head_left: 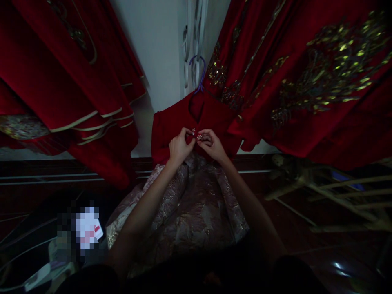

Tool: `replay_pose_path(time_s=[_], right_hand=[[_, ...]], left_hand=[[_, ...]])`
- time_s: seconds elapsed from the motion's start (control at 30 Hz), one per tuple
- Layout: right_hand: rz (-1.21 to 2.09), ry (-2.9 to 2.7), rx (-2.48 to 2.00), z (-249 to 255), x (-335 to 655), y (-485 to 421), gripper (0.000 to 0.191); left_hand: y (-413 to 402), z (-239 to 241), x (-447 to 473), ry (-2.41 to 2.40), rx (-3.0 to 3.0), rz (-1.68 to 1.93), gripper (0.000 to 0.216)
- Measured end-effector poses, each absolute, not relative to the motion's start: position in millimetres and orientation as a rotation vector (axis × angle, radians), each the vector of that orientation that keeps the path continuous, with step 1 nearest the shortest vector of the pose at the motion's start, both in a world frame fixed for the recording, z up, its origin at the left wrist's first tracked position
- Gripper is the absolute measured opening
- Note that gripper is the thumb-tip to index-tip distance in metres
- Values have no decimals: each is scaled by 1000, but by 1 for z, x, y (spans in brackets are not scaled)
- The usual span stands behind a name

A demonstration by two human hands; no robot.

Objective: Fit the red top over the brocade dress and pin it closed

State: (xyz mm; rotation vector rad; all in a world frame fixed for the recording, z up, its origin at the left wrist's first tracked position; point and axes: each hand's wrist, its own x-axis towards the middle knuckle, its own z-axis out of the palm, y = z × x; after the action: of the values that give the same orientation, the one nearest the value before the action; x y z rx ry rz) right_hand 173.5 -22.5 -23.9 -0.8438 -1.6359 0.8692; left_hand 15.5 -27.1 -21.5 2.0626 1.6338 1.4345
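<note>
A red dress [171,122] with a pale brocade skirt [190,204] hangs on a purple hanger [200,71] in front of me. My left hand [180,146] and my right hand [212,145] meet at the dress's chest. Each hand pinches a small sparkling clasp [196,134] on the red bodice. The fingers of both hands are closed around the clasp pieces, which sit almost touching each other.
Red garments with cream piping [76,90] hang at the left. Red garments with gold embroidery [321,77] hang at the right. A white wall [159,53] is behind. Pale wooden rack bars [337,192] stand lower right. Dark floor and a white cable lie lower left.
</note>
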Motion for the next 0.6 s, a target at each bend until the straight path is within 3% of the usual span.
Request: replay_pose_path(time_s=[0.33,0.6], right_hand=[[813,-1548,-829,-20,167,-7,32],[687,-1612,-873,-14,162,-12,23]], left_hand=[[-24,-25,13,1541,2020,1499,21],[-21,-12,6,1439,2210,1291,13]])
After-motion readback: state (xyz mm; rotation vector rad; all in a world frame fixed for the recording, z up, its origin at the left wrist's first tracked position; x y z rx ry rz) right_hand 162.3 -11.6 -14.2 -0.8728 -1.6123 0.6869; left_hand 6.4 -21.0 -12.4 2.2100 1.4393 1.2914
